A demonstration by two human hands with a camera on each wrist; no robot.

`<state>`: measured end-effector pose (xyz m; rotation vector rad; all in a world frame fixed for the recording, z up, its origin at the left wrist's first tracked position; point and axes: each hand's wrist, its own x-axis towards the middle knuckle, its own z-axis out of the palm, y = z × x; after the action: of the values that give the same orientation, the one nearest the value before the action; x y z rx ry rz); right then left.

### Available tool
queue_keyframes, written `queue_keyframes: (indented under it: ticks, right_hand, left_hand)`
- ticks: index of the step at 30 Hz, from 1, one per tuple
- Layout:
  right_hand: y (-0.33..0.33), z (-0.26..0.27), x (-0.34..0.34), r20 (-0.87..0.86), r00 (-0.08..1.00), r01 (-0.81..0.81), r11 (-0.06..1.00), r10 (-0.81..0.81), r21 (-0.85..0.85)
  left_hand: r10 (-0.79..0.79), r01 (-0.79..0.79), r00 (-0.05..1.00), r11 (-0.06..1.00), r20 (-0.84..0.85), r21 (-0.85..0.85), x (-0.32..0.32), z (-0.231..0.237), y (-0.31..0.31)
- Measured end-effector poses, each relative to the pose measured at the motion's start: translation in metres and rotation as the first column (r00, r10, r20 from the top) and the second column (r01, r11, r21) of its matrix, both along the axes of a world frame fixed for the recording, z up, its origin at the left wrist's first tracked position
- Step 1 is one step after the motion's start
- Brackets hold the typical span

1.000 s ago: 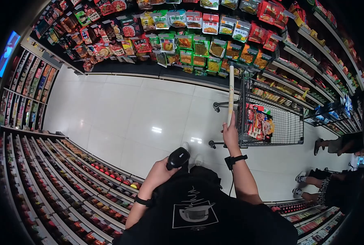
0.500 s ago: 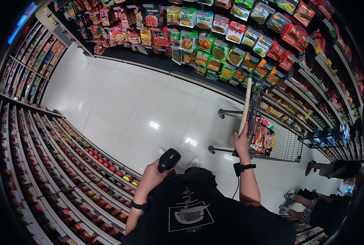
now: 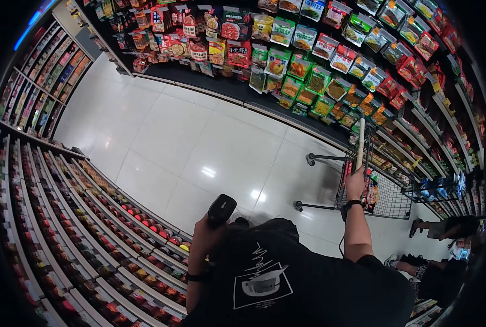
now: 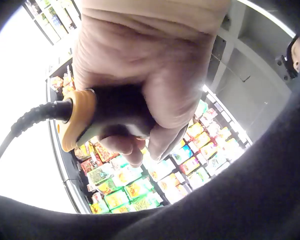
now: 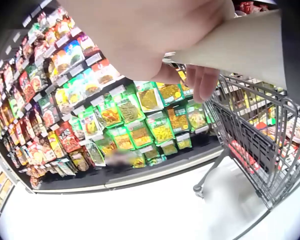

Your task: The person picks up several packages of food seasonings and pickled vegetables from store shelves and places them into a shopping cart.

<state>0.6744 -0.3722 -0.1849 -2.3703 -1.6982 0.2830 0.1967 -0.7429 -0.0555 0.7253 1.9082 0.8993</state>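
Observation:
My left hand (image 3: 202, 235) grips a black handheld scanner (image 3: 222, 209) in front of my body. In the left wrist view its fingers wrap the dark handle, which has a yellow end piece (image 4: 70, 122) with a black cord (image 4: 32, 115) running out of it. My right arm reaches forward to a shopping cart (image 5: 245, 145), and the right hand (image 3: 355, 185) holds its pale bar handle (image 3: 361, 143). From the right wrist, the fingertips (image 5: 209, 86) show curled under that bar (image 5: 240, 47). Red food packets (image 3: 373, 191) lie in the wire basket.
Hanging food packets (image 3: 278, 60) fill the black display ahead. Shelves of jars (image 3: 90, 234) run along the left and behind. Pale tiled floor (image 3: 199, 141) lies between. People's legs (image 3: 426, 226) show at the right, beyond the cart.
In the head view the cart and my right hand have moved right, and the packet display has shifted right too. My left hand keeps hold of the scanner, whose head has tilted.

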Motion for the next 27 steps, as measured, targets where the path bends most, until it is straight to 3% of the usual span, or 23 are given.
queue_keyframes:
  ticks: [3,7,15,18,19,22,23,26,27]
  right_hand:
    - [-0.006,0.018,-0.020,0.119,0.992,0.050,0.998,-0.044,-0.045]
    - [-0.002,0.003,-0.020,0.191,0.978,0.083,0.997,-0.082,0.001]
    - [-0.003,-0.007,-0.021,0.165,0.959,0.234,0.972,-0.232,0.010]
    - [-0.002,-0.017,-0.005,0.123,0.979,0.166,0.986,-0.162,-0.028]
    - [-0.005,-0.018,-0.007,0.107,0.983,0.143,0.987,-0.150,0.073]
    - [0.013,-0.082,0.055,-0.166,0.962,0.201,0.973,-0.218,-0.112]
    - [0.009,-0.067,0.036,-0.393,0.845,0.338,0.932,-0.363,-0.134]
    - [0.004,-0.042,0.008,-0.577,0.709,0.309,0.914,-0.406,-0.263]
    - [0.005,-0.028,-0.002,-0.521,0.726,0.325,0.892,-0.449,-0.316]
  left_hand:
    - [-0.002,0.000,0.999,0.999,-0.044,-0.046,-0.035,0.001,-0.001]
    - [-0.017,0.018,1.000,1.000,0.010,-0.005,-0.074,-0.007,-0.008]
    - [-0.133,0.133,0.991,0.991,0.024,0.003,-0.120,-0.014,0.016]
    - [-0.139,0.140,0.990,0.990,0.029,-0.007,-0.131,-0.009,0.038]
    - [-0.156,0.157,0.988,0.987,0.017,-0.019,-0.135,-0.009,0.046]
    - [-0.203,0.201,0.979,0.978,-0.022,-0.051,-0.152,-0.012,0.067]
    - [-0.217,0.214,0.976,0.975,-0.035,-0.064,-0.159,-0.014,0.075]
    - [-0.232,0.227,0.971,0.969,-0.050,-0.094,-0.182,-0.007,0.106]
    - [-0.231,0.225,0.972,0.969,-0.051,-0.100,-0.190,-0.004,0.118]
